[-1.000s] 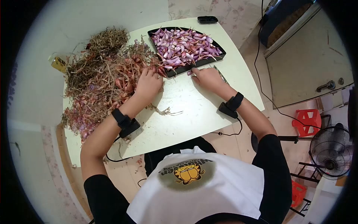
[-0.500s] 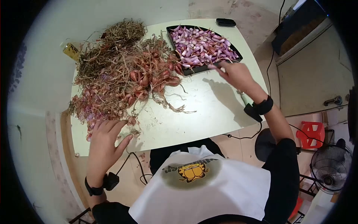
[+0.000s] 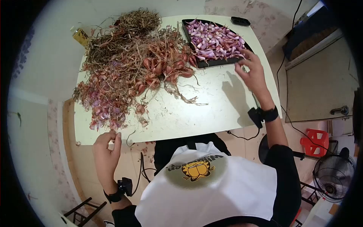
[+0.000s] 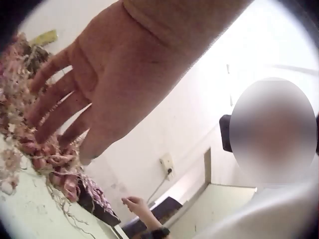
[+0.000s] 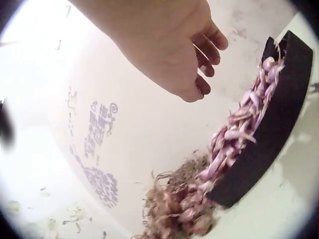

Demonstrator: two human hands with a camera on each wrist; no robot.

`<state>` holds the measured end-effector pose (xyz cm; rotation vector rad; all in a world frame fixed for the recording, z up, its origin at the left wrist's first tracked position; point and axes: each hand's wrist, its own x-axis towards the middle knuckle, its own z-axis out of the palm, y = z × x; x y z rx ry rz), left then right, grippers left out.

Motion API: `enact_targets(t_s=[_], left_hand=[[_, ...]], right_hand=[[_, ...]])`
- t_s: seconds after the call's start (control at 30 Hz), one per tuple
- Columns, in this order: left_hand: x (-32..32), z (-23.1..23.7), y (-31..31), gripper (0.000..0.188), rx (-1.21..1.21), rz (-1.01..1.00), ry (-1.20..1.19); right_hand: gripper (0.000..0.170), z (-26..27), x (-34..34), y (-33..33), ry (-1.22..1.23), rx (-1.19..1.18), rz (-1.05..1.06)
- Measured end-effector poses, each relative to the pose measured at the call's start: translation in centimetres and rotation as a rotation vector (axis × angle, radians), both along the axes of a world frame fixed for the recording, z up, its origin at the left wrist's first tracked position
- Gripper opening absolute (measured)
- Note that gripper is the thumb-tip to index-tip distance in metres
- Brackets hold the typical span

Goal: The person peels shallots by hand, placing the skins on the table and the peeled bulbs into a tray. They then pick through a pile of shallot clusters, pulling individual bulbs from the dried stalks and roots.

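We see the left hand (image 3: 104, 154) at the table's near left edge, its fingertips just beside a drift of loose skins (image 3: 103, 100); whether they touch, we cannot tell. From the left wrist we make out those fingers spread, gaps between them, with nothing gripped. The right hand (image 3: 255, 77) hangs above the near right corner of the black tray (image 3: 221, 62). Its fingers are loosely bent, thumb and forefinger rounding towards each other, and we see nothing pinched; the right wrist view shows it apart from the tray.

The peeled shallots (image 3: 214, 41) fill that tray, a few tips poking over the rim. Its straight wall faces us, its curved wall runs along the right, and its left end abuts the unpeeled shallots (image 3: 155, 70), which lie tangled in a heap with dried stalks (image 3: 132, 28). The heap takes up the table's left half, from the far edge nearly down to the near one, with a yellow-labelled bottle (image 3: 80, 37) beyond it.

Our widest room on the table (image 3: 189, 123) runs from the tray's straight wall to the near edge, crossed only by a stray root strand (image 3: 187, 99) and small scraps. Right of the tray we have a narrower strip before the table's edge, with a small black object (image 3: 240, 21) at the far corner.
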<state>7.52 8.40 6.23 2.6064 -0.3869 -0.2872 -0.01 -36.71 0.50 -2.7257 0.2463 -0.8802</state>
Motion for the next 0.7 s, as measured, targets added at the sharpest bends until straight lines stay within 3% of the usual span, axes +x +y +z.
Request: enact_targets(t_s=[0.03, 0.1, 0.2, 0.27, 0.33, 0.4, 0.43, 0.5, 0.57, 0.6, 0.63, 0.7], left_hand=[[-0.2, -0.7, 1.0, 0.017, -0.005, 0.000, -0.001], [-0.8, -2.2, 3.3, 0.015, 0.150, 0.037, -0.394], [-1.9, -2.1, 3.9, 0.014, 0.179, 0.007, -0.431], [-2.9, -1.5, 3.9, 0.020, 0.164, -0.051, -0.463], [-4.4, -0.1, 3.7, 0.018, 0.161, -0.030, -0.452], [-6.2, 0.9, 3.3, 0.016, 0.149, -0.004, -0.441], [-7.2, 1.0, 3.0, 0.012, 0.094, 0.067, -0.476], [-7.8, 1.0, 2.0, 0.009, 0.031, 0.148, -0.524], [-7.0, 0.7, 0.4, 0.003, -0.234, 0.120, -0.572], [-6.2, 0.2, -0.9, 0.004, -0.344, 0.032, -0.641], [-5.3, -0.2, -2.2, 0.004, -0.445, -0.063, -0.695], [-2.9, -0.5, -4.8, 0.006, -0.417, -0.441, -0.721]], right_hand=[[0.017, 0.0, -1.1, 1.3, -0.001, -0.005, 0.000], [0.032, -0.1, -3.4, 4.2, 0.202, -0.071, -0.003], [0.046, 0.6, -6.3, 6.6, 0.218, 0.124, -0.044], [0.045, 1.7, -9.1, 7.2, 0.341, 0.073, -0.017], [0.038, 3.5, -11.7, 9.0, 0.360, 0.301, -0.031], [0.017, 3.6, -14.4, 10.5, 0.255, 0.241, -0.082], [0.017, 3.7, -15.4, 11.4, 0.247, 0.236, -0.077], [0.009, 3.9, -16.1, 13.0, 0.223, 0.692, -0.387], [0.010, 2.7, -14.6, 12.5, -0.042, 0.812, -0.311], [0.012, 2.2, -13.4, 11.9, -0.142, 0.859, -0.292], [0.013, 1.8, -11.8, 11.0, -0.187, 0.698, -0.243], [0.013, 2.5, -7.6, 10.4, -0.201, 0.675, -0.093]])
